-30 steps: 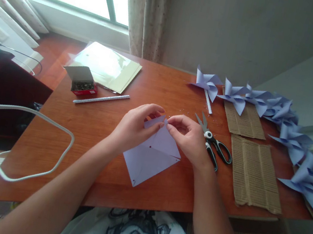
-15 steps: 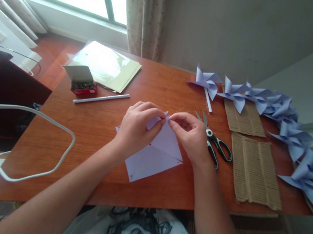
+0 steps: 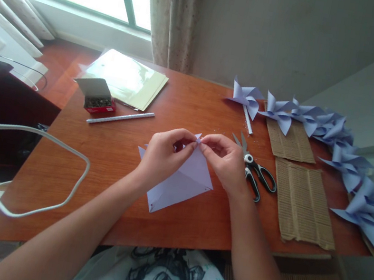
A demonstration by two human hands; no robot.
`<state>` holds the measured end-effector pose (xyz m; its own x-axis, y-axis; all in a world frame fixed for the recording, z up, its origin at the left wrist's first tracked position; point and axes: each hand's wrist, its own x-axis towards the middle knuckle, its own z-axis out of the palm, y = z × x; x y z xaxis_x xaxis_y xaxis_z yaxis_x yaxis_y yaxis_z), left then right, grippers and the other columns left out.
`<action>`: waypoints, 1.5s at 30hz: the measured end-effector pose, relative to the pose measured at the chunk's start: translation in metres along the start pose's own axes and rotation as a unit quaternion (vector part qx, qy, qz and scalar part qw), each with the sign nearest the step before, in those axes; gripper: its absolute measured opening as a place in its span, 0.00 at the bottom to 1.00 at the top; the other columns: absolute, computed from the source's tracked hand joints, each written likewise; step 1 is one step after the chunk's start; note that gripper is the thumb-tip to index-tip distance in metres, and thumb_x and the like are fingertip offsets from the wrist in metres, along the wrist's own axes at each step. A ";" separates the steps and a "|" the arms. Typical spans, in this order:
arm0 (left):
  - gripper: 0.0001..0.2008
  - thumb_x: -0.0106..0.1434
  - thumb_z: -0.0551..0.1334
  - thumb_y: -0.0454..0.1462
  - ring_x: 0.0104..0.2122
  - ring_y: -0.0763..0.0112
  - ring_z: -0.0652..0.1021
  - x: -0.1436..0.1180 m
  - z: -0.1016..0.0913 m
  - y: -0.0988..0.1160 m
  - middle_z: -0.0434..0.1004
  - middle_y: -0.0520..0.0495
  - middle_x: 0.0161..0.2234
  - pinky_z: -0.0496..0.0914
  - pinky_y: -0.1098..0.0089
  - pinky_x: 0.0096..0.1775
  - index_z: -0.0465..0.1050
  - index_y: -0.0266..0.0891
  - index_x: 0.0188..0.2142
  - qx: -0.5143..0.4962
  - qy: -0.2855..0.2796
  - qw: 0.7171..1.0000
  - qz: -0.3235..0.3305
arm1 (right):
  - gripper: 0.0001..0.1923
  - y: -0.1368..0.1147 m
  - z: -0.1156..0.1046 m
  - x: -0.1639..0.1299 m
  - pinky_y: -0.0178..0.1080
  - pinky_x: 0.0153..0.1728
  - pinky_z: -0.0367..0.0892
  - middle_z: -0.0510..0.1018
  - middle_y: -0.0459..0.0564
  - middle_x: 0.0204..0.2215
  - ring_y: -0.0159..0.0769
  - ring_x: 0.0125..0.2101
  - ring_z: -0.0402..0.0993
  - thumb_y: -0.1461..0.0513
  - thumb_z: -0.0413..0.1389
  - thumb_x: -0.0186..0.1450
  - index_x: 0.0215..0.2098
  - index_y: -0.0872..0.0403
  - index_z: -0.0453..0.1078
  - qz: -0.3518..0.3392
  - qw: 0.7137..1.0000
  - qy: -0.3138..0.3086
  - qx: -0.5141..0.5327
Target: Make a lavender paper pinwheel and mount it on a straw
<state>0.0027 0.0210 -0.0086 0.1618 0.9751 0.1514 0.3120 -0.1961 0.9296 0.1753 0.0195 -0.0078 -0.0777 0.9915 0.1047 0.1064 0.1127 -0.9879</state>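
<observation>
A pale lilac sheet of paper (image 3: pixel 181 190) with slit corners and small dark dots near its corners is pinched between both hands, its lower part hanging over the table. My left hand (image 3: pixel 166 153) is closed, thumb and forefinger gripping the paper near its far tip. Right beside it, my right hand (image 3: pixel 223 156) pinches the same tip from the other side. The fingertips nearly meet and hide what lies between them. Black-handled scissors (image 3: pixel 256 169) lie partly open just right of my right hand.
Finished paper pinwheels (image 3: pixel 278 112) line the right side, some over cardboard pieces (image 3: pixel 306 204). A red box of small metal pieces (image 3: pixel 99 104), a rolled paper stick (image 3: pixel 120 118) and stacked sheets (image 3: pixel 129 76) lie at the left. A white cable (image 3: pixel 83 175) loops over the table's left side.
Both hands have drawn slightly closer together at the paper's tip. The lower part of the paper has shifted a little to the left and up.
</observation>
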 end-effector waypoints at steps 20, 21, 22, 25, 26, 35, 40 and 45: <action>0.10 0.62 0.65 0.42 0.29 0.71 0.73 0.003 -0.003 0.006 0.79 0.46 0.30 0.65 0.73 0.28 0.78 0.35 0.34 -0.167 -0.074 0.978 -0.103 | 0.05 -0.008 0.002 -0.004 0.42 0.36 0.75 0.79 0.49 0.38 0.39 0.39 0.76 0.61 0.60 0.69 0.37 0.46 0.78 -0.173 0.963 0.038 -0.204; 0.11 0.62 0.66 0.42 0.29 0.71 0.73 0.003 -0.003 0.006 0.79 0.46 0.31 0.65 0.73 0.28 0.78 0.35 0.34 -0.180 -0.075 0.975 -0.109 | 0.05 -0.008 0.003 -0.004 0.42 0.36 0.75 0.79 0.49 0.39 0.39 0.40 0.77 0.62 0.59 0.69 0.37 0.46 0.78 -0.176 0.962 0.035 -0.207; 0.11 0.61 0.66 0.42 0.30 0.71 0.73 0.003 -0.002 0.007 0.79 0.46 0.31 0.65 0.73 0.29 0.78 0.35 0.34 -0.190 -0.074 0.972 -0.114 | 0.05 -0.009 0.003 -0.004 0.42 0.37 0.75 0.80 0.49 0.40 0.40 0.41 0.77 0.62 0.59 0.69 0.38 0.46 0.78 -0.178 0.961 0.031 -0.208; 0.11 0.61 0.67 0.42 0.29 0.72 0.71 0.003 -0.002 0.009 0.78 0.47 0.31 0.64 0.73 0.28 0.78 0.35 0.34 -0.209 -0.070 0.967 -0.125 | 0.06 -0.010 0.003 -0.005 0.42 0.37 0.75 0.81 0.49 0.40 0.39 0.40 0.77 0.63 0.59 0.69 0.39 0.46 0.78 -0.179 0.962 0.022 -0.203; 0.11 0.61 0.67 0.42 0.28 0.73 0.71 0.002 -0.002 0.009 0.78 0.47 0.30 0.63 0.73 0.28 0.78 0.35 0.34 -0.211 -0.069 0.966 -0.128 | 0.06 -0.010 0.003 -0.005 0.42 0.37 0.75 0.81 0.49 0.40 0.39 0.40 0.78 0.64 0.59 0.69 0.39 0.46 0.78 -0.178 0.963 0.020 -0.201; 0.17 0.61 0.68 0.49 0.25 0.74 0.67 0.003 -0.005 0.012 0.72 0.51 0.25 0.60 0.73 0.27 0.78 0.36 0.32 -0.223 -0.068 0.962 -0.141 | 0.07 -0.012 0.003 -0.005 0.43 0.36 0.75 0.82 0.48 0.40 0.40 0.39 0.78 0.64 0.58 0.68 0.39 0.46 0.77 -0.177 0.964 0.023 -0.198; 0.16 0.61 0.69 0.48 0.25 0.74 0.69 0.003 -0.004 0.011 0.76 0.49 0.27 0.61 0.73 0.27 0.77 0.35 0.34 -0.236 -0.071 0.958 -0.148 | 0.07 -0.013 0.003 -0.006 0.43 0.37 0.75 0.82 0.48 0.39 0.39 0.40 0.78 0.64 0.58 0.68 0.38 0.46 0.77 -0.166 0.969 0.021 -0.180; 0.13 0.62 0.68 0.44 0.29 0.72 0.73 0.003 -0.003 0.009 0.78 0.47 0.30 0.65 0.72 0.30 0.77 0.35 0.34 -0.225 -0.071 0.963 -0.128 | 0.06 -0.015 0.003 -0.006 0.42 0.37 0.74 0.81 0.47 0.39 0.38 0.38 0.77 0.64 0.58 0.68 0.39 0.46 0.77 -0.135 0.977 0.019 -0.166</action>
<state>0.0030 0.0220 0.0014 0.2703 0.9552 -0.1204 -0.0737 0.1452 0.9866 0.1715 0.0114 0.0063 -0.1107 0.9239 0.3663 0.4026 0.3786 -0.8334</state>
